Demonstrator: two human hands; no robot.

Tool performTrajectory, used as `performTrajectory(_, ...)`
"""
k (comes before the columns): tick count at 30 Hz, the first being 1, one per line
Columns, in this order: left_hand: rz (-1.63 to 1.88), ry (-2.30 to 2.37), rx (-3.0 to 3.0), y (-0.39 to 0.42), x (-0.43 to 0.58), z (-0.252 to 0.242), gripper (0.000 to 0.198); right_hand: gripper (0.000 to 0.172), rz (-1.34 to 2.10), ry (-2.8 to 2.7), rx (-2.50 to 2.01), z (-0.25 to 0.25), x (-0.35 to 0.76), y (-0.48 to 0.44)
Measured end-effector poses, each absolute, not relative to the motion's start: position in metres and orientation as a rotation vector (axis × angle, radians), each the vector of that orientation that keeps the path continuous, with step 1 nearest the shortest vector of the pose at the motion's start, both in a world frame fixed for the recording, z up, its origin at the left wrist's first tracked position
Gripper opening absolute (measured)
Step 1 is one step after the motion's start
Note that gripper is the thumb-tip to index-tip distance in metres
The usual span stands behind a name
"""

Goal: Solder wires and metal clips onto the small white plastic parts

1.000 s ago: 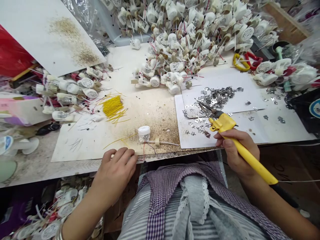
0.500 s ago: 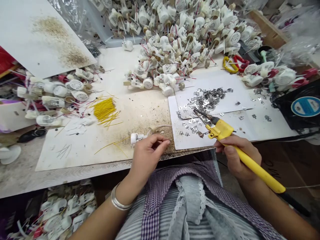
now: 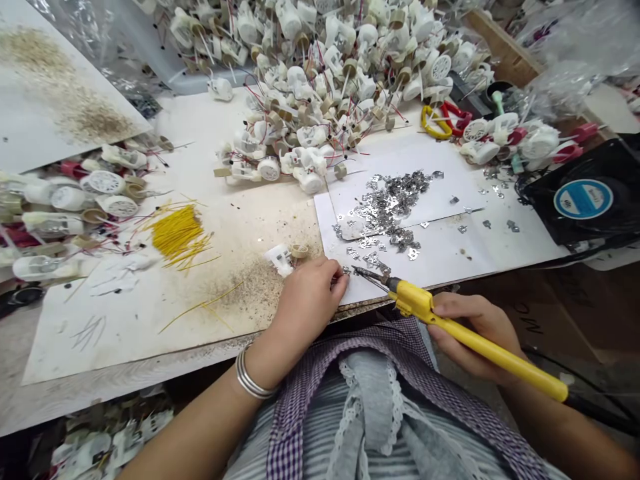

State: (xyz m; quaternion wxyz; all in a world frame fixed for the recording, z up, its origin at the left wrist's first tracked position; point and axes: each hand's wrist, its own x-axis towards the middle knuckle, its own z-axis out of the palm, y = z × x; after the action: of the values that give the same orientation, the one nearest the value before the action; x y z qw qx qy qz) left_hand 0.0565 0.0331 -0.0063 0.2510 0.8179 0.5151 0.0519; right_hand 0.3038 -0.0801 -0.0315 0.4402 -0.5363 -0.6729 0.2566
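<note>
My right hand is wrapped around the handle of a yellow soldering iron. The iron's dark tip points left, close to the fingertips of my left hand. That hand is closed, thumb and fingers drawn together; whatever is in them is hidden. A small metal tab shows right by its fingertips, and I cannot tell whether it is held. Just beyond the knuckles is a white plastic assembly with a tan ring, partly covered by the hand. Loose metal tabs are heaped on white card.
A bundle of yellow wires lies to the left. White plastic assemblies with red wires are piled at the back. Yellow-handled and red-handled tools lie at the back right, above a black object with a blue label.
The soldering iron's tip has come down and left from the tab heap toward my left hand. The white assembly has turned beside my left hand. The camera view has shifted rightward.
</note>
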Motion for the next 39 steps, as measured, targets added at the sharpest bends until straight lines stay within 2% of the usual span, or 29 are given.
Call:
performTrajectory(7, 0.075, 1.439, 2.248, 0.034, 0.06, -0.004, 0.017, 0.034, 0.392, -1.959, -1.359, -0.024, 0.302, -0.076)
performTrajectory(14, 0.005, 1.467, 2.25, 0.037, 0.064, 0.001, 0.016, 0.049, 0.641, -2.105, -1.062, -0.017, 0.301, -0.066)
performTrajectory(20, -0.056, 1.487, 2.291, 0.038, 0.066, 0.004, 0.018, 0.054, 0.531, -2.082, -1.088, -0.01, 0.301, -0.066)
performTrajectory(24, -0.098, 1.509, 2.331, 0.038, 0.067, 0.006, 0.018, 0.046, 0.367, -1.855, -1.248, -0.019, 0.305, -0.074)
performTrajectory(27, -0.081, 1.522, 2.373, 0.037, 0.066, 0.008, 0.017, 0.04, 0.373, -1.682, -1.398, -0.03, 0.303, -0.078)
performTrajectory(30, 0.048, 1.537, 2.371, 0.034, 0.062, 0.012, 0.019, 0.035, 0.606, -1.531, -1.343, -0.037, 0.291, -0.07)
performTrajectory(34, 0.443, 1.578, 2.155, 0.034, 0.049, 0.025, 0.013, 0.027, 0.941, -1.399, -1.168, -0.036, 0.263, -0.044)
performTrajectory(39, 0.919, 1.476, 1.623, 0.041, 0.037, 0.05, 0.009, 0.019, 0.969, -1.558, -1.26, -0.022, 0.224, -0.008)
